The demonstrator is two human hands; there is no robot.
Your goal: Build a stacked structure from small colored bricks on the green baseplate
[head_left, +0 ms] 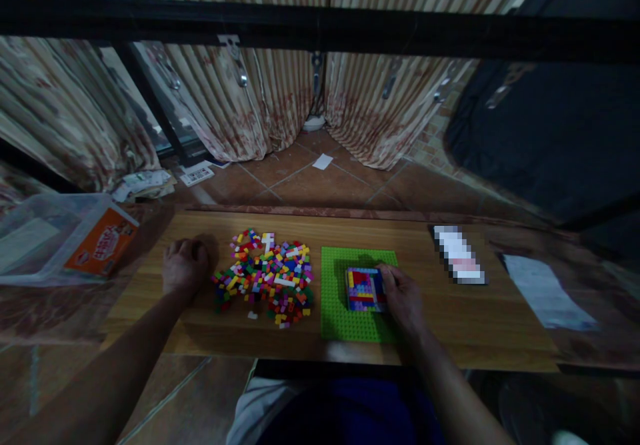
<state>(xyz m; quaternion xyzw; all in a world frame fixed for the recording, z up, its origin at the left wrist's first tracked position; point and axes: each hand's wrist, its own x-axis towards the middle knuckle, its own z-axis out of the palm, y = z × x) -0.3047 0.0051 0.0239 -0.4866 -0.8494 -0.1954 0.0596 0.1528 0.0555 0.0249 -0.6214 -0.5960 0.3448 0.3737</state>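
A green baseplate lies on the wooden table. On it stands a small block built of many-coloured bricks. My right hand grips the block's right side, fingers curled round it. A heap of loose coloured bricks lies left of the plate. My left hand rests on the table left of the heap, closed in a loose fist with nothing visible in it.
A clear plastic bin with an orange box sits at the far left. A dark phone-like object and a sheet of paper lie to the right. A black bar crosses above; curtains hang behind.
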